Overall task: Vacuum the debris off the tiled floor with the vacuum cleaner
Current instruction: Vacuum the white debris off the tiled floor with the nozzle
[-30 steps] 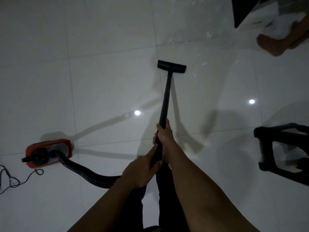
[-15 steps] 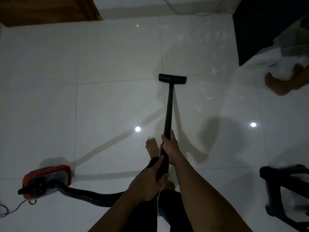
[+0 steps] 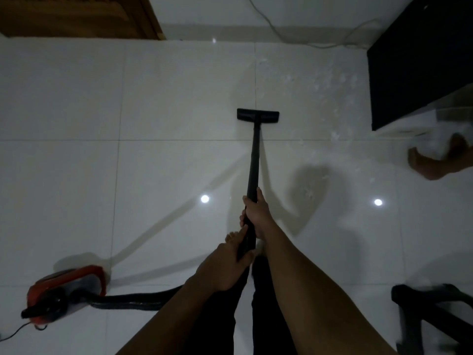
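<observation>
Two grips on one black wand (image 3: 254, 160) — that is how you hold the vacuum cleaner. Your right grip (image 3: 257, 213) is clenched around the tube on the side nearer the floor head, probably to steer. Your left grip (image 3: 225, 267) wraps the end closer to your body, near where the hose (image 3: 135, 301) seems to join, probably to push. The wand slants forward and down from your hands, so the one flat floor head (image 3: 258, 116) sits on the tiled floor (image 3: 179, 98) across a grout line, its wide edge square to you.

Debris (image 3: 330, 98) lies beyond and to the right of the floor head, near it but not under it. The pale flecks are too many and too faint to count. They spread toward one dark cabinet (image 3: 419, 60) at the upper right, so the next pass likely needs to go forward and rightward.

One red canister (image 3: 69, 290) rests on the floor at your lower left, well apart from the floor head. The single ribbed hose trails from it to your hands, behind the cleaning path. One thin cord (image 3: 15, 331) leaves the canister at the picture's edge.

Two bright light reflections (image 3: 204, 199) dot the glossy tiles. One wooden door (image 3: 76, 16) shows at the upper left. One bare foot of another person (image 3: 432, 162) stands at the right edge, close to the debris. One black frame (image 3: 435, 316) sits at the lower right — what it is, I cannot tell.
</observation>
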### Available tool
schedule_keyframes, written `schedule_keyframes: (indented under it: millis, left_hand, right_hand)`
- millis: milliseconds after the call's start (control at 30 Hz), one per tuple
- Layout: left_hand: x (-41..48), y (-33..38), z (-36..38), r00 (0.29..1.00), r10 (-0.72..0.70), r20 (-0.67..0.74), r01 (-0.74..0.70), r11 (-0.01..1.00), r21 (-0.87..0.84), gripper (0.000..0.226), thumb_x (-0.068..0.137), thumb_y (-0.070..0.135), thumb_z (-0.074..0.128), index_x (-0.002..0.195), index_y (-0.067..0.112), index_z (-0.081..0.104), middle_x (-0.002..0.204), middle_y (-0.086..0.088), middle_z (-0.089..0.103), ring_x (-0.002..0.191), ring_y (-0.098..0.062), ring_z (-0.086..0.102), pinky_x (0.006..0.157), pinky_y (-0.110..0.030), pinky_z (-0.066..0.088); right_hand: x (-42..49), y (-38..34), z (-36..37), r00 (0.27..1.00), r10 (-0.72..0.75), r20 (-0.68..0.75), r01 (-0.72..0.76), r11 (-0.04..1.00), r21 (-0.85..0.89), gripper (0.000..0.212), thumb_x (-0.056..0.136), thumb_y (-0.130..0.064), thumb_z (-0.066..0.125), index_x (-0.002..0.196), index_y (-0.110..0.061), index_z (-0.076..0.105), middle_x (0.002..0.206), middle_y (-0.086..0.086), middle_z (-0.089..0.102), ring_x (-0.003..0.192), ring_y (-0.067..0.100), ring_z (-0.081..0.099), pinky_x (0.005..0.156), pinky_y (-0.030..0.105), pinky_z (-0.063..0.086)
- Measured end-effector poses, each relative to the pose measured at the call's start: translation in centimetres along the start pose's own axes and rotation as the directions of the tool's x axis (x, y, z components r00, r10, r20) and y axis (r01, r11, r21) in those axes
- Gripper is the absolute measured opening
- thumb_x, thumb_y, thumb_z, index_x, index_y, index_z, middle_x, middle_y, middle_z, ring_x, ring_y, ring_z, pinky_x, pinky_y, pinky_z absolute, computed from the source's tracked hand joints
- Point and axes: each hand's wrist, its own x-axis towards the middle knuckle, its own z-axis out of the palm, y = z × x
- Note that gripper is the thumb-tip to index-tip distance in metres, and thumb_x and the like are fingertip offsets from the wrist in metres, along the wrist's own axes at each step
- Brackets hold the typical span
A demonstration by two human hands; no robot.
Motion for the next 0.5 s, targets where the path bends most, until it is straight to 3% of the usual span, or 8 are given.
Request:
schedule_keyframes:
  millis: [233,400,500]
  left_hand:
    - [2.5,2.3,-4.0,1.000,-0.025,-0.013,0.025,0.999,-0.032,0.074,0.088,0.064,0.038,0.154,0.049,0.008,0.124,-0.006,0.068,0.101,-0.022,0.069,0.079,-0.029,0.055]
    - [5.3,4.2,-6.9,0.998,-0.030,-0.050,0.029,0.999,-0.036,0.077,0.086,0.068,0.036,0.155,0.048,0.007,0.138,0.002,0.060,0.105,-0.013,0.067,0.090,-0.030,0.055]
    - [7.3,5.5,-8.9,0.997,-0.040,-0.070,0.036,0.998,-0.054,0.070,0.094,0.059,0.041,0.154,0.050,0.007,0.120,-0.002,0.070,0.072,-0.005,0.066,0.066,-0.024,0.055]
  right_hand:
    - [2.6,-4.4,1.7,0.999,0.036,-0.028,-0.037,0.999,-0.027,0.071,0.106,-0.021,0.056,0.162,-0.043,0.019,0.066,0.010,0.052,0.044,0.015,0.053,0.044,0.030,0.048]
    - [4.4,-8.6,2.5,1.000,0.017,0.011,-0.017,1.000,-0.018,0.073,0.107,-0.017,0.053,0.164,-0.042,0.013,0.066,0.010,0.048,0.041,0.013,0.048,0.044,0.029,0.045]
    - [6.0,-11.5,3.0,0.999,0.022,0.024,-0.021,0.999,-0.028,0.073,0.107,-0.018,0.053,0.163,-0.042,0.013,0.067,0.009,0.048,0.043,0.013,0.047,0.045,0.030,0.044]
